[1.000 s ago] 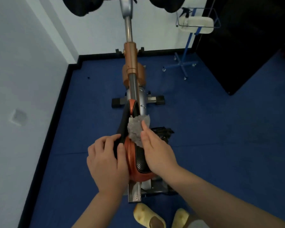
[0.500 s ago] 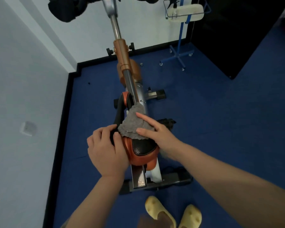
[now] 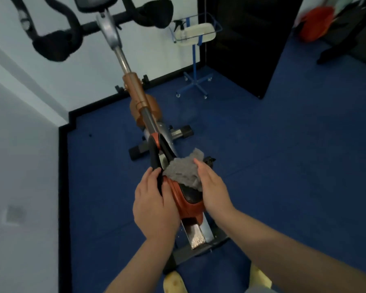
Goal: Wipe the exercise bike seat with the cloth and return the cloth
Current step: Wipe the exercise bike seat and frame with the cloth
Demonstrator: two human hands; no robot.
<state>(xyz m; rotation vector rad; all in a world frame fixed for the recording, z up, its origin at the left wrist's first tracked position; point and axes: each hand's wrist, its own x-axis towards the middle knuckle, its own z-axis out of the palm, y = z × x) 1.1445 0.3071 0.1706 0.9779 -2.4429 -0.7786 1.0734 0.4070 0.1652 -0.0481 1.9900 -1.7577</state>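
Note:
The orange and black exercise bike seat sits at the middle of the head view, pointing away from me. A crumpled grey cloth lies on the seat's middle and right side. My right hand presses on the cloth from the right, fingers flat and together. My left hand wraps around the seat's left edge and holds it steady.
The bike's post and black handlebars rise ahead. A blue wheeled stand with a basket and a spray bottle stands at the back right. A white wall is on the left. Blue floor spreads to the right. Yellow slippers are below.
My right hand has slid the cloth from the seat's nose back toward the middle and right side. My head has tilted up, so the handlebars now show. My left hand stays on the seat.

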